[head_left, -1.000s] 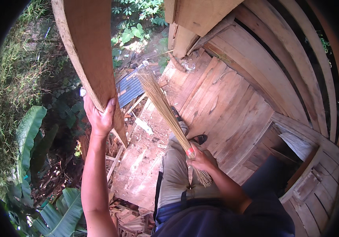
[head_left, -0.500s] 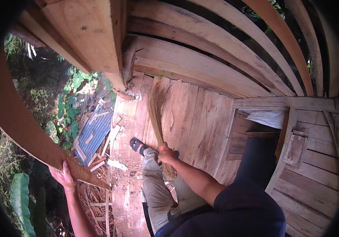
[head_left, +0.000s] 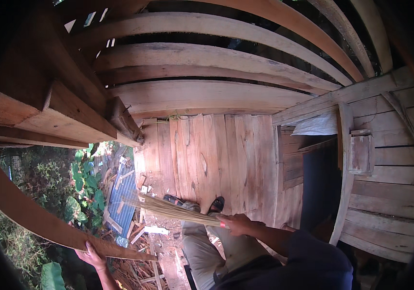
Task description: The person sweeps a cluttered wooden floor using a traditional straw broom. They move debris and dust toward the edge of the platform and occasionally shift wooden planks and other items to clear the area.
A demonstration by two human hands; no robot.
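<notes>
My right hand (head_left: 237, 224) is closed around the handle of a straw broom (head_left: 180, 211). The broom lies nearly level across my legs, with its bristles fanning left past the floor's edge, over the scrap below. At lower left my left hand (head_left: 93, 257) grips the lower edge of a long wooden board (head_left: 33, 217), a rail running along the open side. My sandalled feet stand on the plank floor (head_left: 211, 159).
A slatted wooden wall (head_left: 207, 96) closes the far side, and a thick post (head_left: 71, 116) rises at left. A dark doorway (head_left: 320, 188) opens on the right. Beyond the left edge lie a blue corrugated sheet (head_left: 124, 188), wood scraps and plants. Chips litter the floor's left side.
The broom has swung from pointing away from me to pointing left. My view has shifted, showing more of the far wall. My left hand stays on the board.
</notes>
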